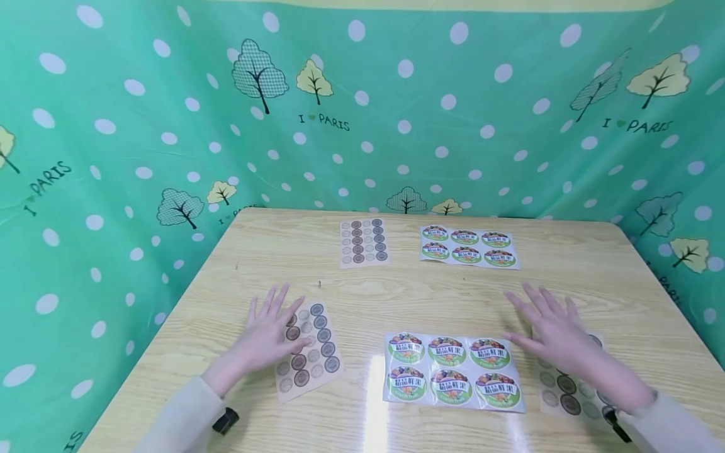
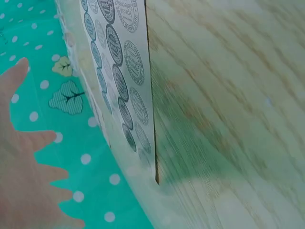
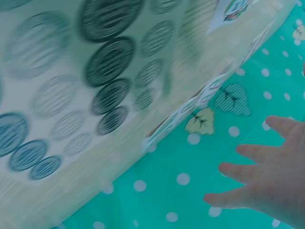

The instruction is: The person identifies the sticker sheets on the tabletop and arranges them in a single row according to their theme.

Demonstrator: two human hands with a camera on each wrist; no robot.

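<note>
Free from the middle of the table (image 1: 408,296) between 9 and 10 o'clock, past the left hand (image 1: 263,343). Tighter toward 3, between the far fruit stickers (image 1: 469,246) and the right hand (image 1: 561,336). Passable at 12, beside the far round stickers (image 1: 364,243), up to the curtain (image 1: 425,157). Passable at 7. Blocked at 5 by the near fruit stickers (image 1: 453,371), at 8 and 4 by hands over round stickers (image 1: 311,352).
</note>
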